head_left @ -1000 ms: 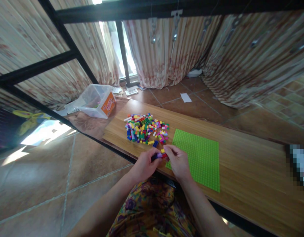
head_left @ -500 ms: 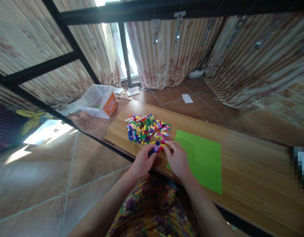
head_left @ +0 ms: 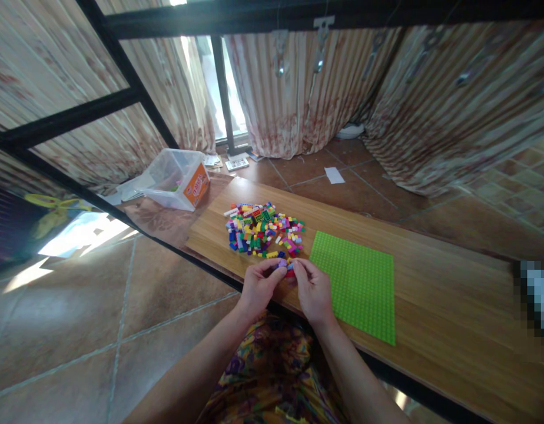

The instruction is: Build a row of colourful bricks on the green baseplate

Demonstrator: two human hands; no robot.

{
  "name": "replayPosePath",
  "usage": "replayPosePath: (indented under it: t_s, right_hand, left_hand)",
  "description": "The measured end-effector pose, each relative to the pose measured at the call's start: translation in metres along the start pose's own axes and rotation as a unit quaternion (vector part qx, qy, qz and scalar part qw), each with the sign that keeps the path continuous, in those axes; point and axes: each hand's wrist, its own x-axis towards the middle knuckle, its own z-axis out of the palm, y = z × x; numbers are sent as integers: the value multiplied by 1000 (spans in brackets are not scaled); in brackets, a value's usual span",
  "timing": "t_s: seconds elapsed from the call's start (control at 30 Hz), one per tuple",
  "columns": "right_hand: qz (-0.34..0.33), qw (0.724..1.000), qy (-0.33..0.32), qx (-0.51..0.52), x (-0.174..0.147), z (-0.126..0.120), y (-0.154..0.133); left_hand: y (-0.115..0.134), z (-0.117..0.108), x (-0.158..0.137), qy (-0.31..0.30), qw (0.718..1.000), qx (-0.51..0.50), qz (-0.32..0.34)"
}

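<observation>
Close together above the near edge of the wooden table (head_left: 431, 306), both my hands have their fingers closed on small toy bricks. My left hand (head_left: 259, 287) pinches a purple brick (head_left: 282, 263) between thumb and fingers. My right hand (head_left: 315, 290) grips a light blue brick (head_left: 290, 267), with red just below it. Whether these bricks are joined, I cannot tell; fingertips cover part of them. Just beyond the hands lies a heap of mixed toy bricks (head_left: 261, 229). A green studded baseplate (head_left: 364, 282) lies flat to the right of my right hand.
A clear plastic bin (head_left: 166, 182) with an orange label stands past the table's left end. Black metal bars (head_left: 135, 94) cross the upper left. Papers (head_left: 334, 175) lie on the tiled floor beyond the table. A blurred-out object (head_left: 537, 294) is at the far right.
My right hand has turned so its fingers point more inward, and a light blue brick now shows at its fingertips. The dark bricks by my left fingers no longer show; purple does.
</observation>
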Motion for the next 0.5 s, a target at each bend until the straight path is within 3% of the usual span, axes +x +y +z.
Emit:
replayPosePath:
  t_s: [0.17,0.33,0.5]
  right_hand:
    - [17,1000,8,3,3,-4,3]
    - [-19,997,6,-73,28,-7,4]
    - [-57,986,-34,-153,56,5,-2]
  left_hand:
    - [3,0,3,19,994,-70,-84]
    - [8,-11,7,64,995,-11,-69]
    - [8,-20,9,50,997,45,-48]
